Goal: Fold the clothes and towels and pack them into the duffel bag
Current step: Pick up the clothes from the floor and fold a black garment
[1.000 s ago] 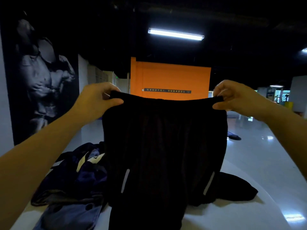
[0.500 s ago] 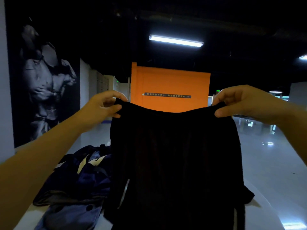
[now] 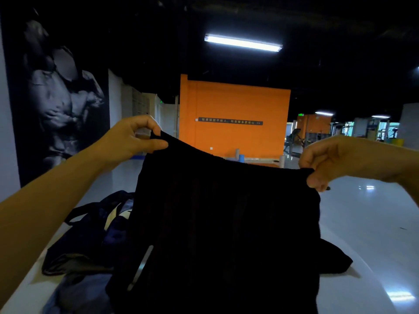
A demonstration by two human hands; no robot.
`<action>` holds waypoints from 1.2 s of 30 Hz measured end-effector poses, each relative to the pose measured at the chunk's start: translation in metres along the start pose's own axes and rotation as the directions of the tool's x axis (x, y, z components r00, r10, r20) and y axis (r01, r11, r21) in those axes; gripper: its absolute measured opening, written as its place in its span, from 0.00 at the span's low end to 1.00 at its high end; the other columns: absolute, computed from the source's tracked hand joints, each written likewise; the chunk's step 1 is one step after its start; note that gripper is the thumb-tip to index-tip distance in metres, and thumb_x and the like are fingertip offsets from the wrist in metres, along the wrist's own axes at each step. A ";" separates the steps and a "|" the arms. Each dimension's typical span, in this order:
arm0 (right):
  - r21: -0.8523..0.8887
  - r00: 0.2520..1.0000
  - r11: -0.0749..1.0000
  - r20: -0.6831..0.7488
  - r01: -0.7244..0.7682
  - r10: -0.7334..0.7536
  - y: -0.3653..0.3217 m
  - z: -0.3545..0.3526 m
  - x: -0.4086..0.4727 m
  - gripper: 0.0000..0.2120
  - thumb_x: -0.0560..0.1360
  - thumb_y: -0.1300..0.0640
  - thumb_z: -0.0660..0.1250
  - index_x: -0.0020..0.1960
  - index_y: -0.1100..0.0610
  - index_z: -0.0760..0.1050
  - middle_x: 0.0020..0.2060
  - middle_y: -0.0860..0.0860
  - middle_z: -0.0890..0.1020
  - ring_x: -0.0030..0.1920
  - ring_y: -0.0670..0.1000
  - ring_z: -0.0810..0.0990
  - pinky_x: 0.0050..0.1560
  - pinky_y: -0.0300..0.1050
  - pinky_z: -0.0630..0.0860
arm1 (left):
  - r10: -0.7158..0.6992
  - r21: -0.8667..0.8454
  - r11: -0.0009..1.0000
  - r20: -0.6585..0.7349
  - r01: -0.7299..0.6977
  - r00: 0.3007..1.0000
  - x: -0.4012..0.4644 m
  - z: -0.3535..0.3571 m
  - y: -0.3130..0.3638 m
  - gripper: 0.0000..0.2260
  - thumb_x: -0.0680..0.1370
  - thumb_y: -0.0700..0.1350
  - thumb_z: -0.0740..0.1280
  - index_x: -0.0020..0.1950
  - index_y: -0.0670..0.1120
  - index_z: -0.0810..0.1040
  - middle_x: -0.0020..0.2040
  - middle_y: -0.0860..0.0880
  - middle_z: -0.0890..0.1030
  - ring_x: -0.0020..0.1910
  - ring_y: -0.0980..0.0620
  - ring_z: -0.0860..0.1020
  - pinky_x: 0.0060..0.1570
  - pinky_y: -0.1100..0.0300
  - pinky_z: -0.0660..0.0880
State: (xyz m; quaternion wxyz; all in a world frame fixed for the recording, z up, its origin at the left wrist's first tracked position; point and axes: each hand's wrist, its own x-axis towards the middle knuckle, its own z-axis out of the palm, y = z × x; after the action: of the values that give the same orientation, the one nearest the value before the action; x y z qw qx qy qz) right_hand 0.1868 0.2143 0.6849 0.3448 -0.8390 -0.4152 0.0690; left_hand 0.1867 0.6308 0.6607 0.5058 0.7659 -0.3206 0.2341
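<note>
Both forearms are bare up to the frame edge with no sleeve showing, and the left hand [image 3: 133, 138] and right hand [image 3: 328, 160] are bare.

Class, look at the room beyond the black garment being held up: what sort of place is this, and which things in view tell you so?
Most likely a gym. A muscular-torso mural covers the left wall, exercise machines stand far right beyond the orange wall, and foam rollers sit on the glossy floor.

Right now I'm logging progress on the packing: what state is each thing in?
black garment: unfolded, held up by its top edge, hanging.
left hand: pinches the top left corner.
right hand: pinches the top right corner.
pile of clothes: unfolded, heaped on the white table.
ceiling light: on.
</note>
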 end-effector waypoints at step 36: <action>-0.007 0.830 0.984 -0.539 -0.177 0.145 0.001 0.053 0.009 0.11 0.72 0.66 0.70 0.50 0.56 0.72 0.42 0.55 0.76 0.38 0.52 0.75 0.37 0.37 0.72 | -0.420 0.261 0.885 0.094 0.384 0.903 -0.040 0.015 0.012 0.15 0.77 0.28 0.61 0.36 0.44 0.75 0.29 0.52 0.76 0.27 0.59 0.74 0.26 0.70 0.70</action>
State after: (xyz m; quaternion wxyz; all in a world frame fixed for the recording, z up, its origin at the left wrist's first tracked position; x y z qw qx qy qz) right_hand 0.1720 0.2484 0.6461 0.4160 -0.8662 -0.2319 -0.1509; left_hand 0.1518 0.6242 0.6354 0.4233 0.8856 -0.1611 0.1029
